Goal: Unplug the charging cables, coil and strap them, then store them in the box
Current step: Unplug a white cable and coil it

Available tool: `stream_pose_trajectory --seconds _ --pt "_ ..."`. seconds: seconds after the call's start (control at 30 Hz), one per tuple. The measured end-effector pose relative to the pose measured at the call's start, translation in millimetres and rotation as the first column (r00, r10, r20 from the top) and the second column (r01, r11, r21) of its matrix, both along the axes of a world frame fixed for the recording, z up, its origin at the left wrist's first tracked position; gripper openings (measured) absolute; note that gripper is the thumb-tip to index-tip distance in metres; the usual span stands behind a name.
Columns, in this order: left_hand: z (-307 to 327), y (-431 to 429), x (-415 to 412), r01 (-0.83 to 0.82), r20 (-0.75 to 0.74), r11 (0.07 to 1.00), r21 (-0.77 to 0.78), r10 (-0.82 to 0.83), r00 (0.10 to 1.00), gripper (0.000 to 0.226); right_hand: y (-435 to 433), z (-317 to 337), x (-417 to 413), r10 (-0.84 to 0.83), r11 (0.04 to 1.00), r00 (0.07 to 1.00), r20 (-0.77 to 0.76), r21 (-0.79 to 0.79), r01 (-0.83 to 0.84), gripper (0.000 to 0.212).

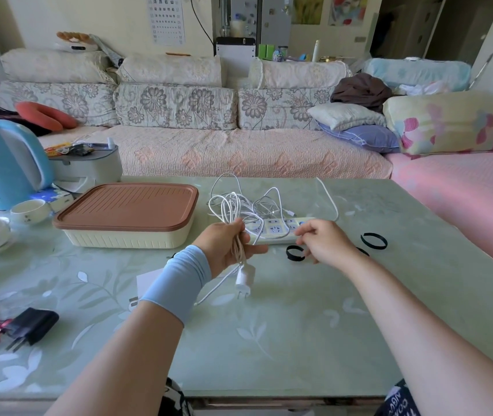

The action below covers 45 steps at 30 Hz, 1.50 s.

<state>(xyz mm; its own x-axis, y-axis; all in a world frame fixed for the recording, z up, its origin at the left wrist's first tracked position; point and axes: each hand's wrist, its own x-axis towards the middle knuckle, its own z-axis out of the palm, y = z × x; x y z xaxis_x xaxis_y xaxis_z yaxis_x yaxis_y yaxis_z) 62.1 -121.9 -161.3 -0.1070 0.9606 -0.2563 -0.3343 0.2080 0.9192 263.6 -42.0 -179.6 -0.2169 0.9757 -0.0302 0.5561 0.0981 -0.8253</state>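
Left hand (pixel 224 244): grips coiled white cable (pixel 233 205); right hand (pixel 326 244): loosely curled, empty, near black strap (pixel 291 256); probable risk of loops springing apart, snagging power strip (pixel 275 232).

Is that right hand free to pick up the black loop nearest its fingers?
Probably yes: the right hand holds nothing, and the black loop lies uncovered on the table right by its fingers.

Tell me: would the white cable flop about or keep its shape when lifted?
Probably floppy: the white cable spreads in loose loops from the left hand. Likely light, since one hand holds it. Its plug dangles, so may swing.
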Motion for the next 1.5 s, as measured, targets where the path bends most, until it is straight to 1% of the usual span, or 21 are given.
stream_pose_trajectory --seconds 0.1,0.23,0.3,0.33,0.37,0.4,0.47,0.53,0.57,0.63,0.67,0.7,0.8,0.9,1.0,1.07,1.17,1.27,1.37,1.43,1.5 --pt "-5.4 0.1 -1.5 0.009 -0.025 1.0 -0.014 -0.009 1.0 0.021 9.6 -6.0 10.6 0.008 0.99 0.979 0.205 0.133 -0.036 0.024" --pt "-6.8 -3.7 3.1 0.109 -0.005 0.994 -0.028 -0.109 0.994 0.011 12.2 -19.2 8.9 0.1 0.973 0.899 0.426 0.146 -0.178 0.014" --pt "-6.9 -5.2 6.6 0.19 -0.033 0.981 -0.047 -0.192 0.981 0.014 13.8 -26.1 4.2 0.155 0.967 0.856 0.492 0.102 -0.234 0.012" --pt "-7.0 -5.2 8.6 0.213 -0.052 0.975 -0.057 -0.216 0.975 0.017 13.5 -27.5 1.8 0.179 0.965 0.84 0.512 0.074 -0.251 0.005" --pt "-7.5 -4.5 10.3 0.219 -0.068 0.973 -0.066 -0.224 0.972 0.019 13.2 -28.6 -0.4 0.182 0.967 0.832 0.525 0.057 -0.247 0.01" --pt "-7.4 -3.8 12.2 0.211 -0.081 0.975 -0.074 -0.217 0.973 0.02 12.9 -29.5 -3.0 0.176 0.968 0.833 0.524 0.06 -0.242 0.017" --pt "-5.9 -2.9 16.7 0.148 -0.103 0.985 -0.086 -0.156 0.982 0.02 12.0 -29.3 -7.2 0.168 0.971 0.842 0.512 0.061 -0.231 0.014" --pt "-5.6 -1.8 19.6 0.037 -0.181 0.996 -0.078 -0.05 0.982 0.02 9.3 -24.5 -9.9 0.198 0.971 0.872 0.447 0.034 -0.238 0.012" --pt "-6.2 -1.1 20.0 -0.015 -0.229 0.998 -0.064 0.0 0.973 0.021 6.6 -20.2 -10.2 0.218 0.972 0.905 0.366 0.005 -0.236 0.011" --pt "-6.9 -0.7 20.9 -0.062 -0.287 0.998 -0.03 0.051 0.957 0.016 1.0 -10.4 -9.7 0.26 0.965 0.957 0.131 -0.055 -0.255 0.01" --pt "-6.6 -1.3 21.8 -0.054 -0.298 0.998 -0.016 0.047 0.953 0.011 -2.6 -4.9 -8.9 0.284 0.956 0.959 0.007 -0.084 -0.283 0.01" --pt "-5.7 -2.6 22.9 -0.033 -0.305 0.999 -0.007 0.029 0.952 0.006 -6.2 -0.8 -7.3 0.31 0.939 0.944 -0.111 -0.12 -0.323 0.012" --pt "-3.7 -6.9 24.6 0.067 -0.325 0.998 -0.001 -0.064 0.943 0.017 -16.6 5.8 -3.4 0.33 0.859 0.831 -0.449 -0.222 -0.461 0.02" --pt "-2.6 -11.0 23.8 0.142 -0.32 0.99 0.004 -0.134 0.938 0.017 -26.6 9.9 -4.5 0.291 0.803 0.716 -0.635 -0.244 -0.544 0.02" --pt "-1.1 -13.7 18.8 0.125 -0.241 0.992 -0.011 -0.124 0.963 0.021 -31.7 14.1 -9.4 0.21 0.827 0.659 -0.722 -0.229 -0.514 0.017" --pt "-1.3 -15.5 15.3 0.146 -0.207 0.989 -0.012 -0.146 0.967 0.025 -32.0 15.3 -11.8 0.175 0.847 0.648 -0.742 -0.223 -0.484 0.015" --pt "-2.7 -17.4 15.3 0.186 -0.187 0.982 0.017 -0.179 0.966 0.027 -33.4 14.2 -14.2 0.199 0.847 0.655 -0.729 -0.209 -0.489 0.015" --pt "-3.0 -17.5 17.7 0.179 -0.218 0.984 0.016 -0.172 0.961 0.029 -37.4 14.4 -15.9 0.27 0.829 0.653 -0.708 -0.174 -0.532 0.016" --pt "-4.4 -14.9 16.2 0.199 -0.208 0.98 0.005 -0.193 0.959 0.03 -39.3 14.5 -18.5 0.303 0.848 0.701 -0.646 -0.153 -0.507 0.018" --pt "-5.1 -14.1 15.4 0.218 -0.187 0.976 0.0 -0.214 0.959 0.03 -38.8 15.3 -18.6 0.276 0.851 0.719 -0.638 -0.185 -0.491 0.017" --pt "-6.1 -13.6 14.6 0.239 -0.202 0.971 0.013 -0.231 0.952 0.03 -38.9 17.9 -16.6 0.26 0.808 0.689 -0.677 -0.239 -0.539 0.016"
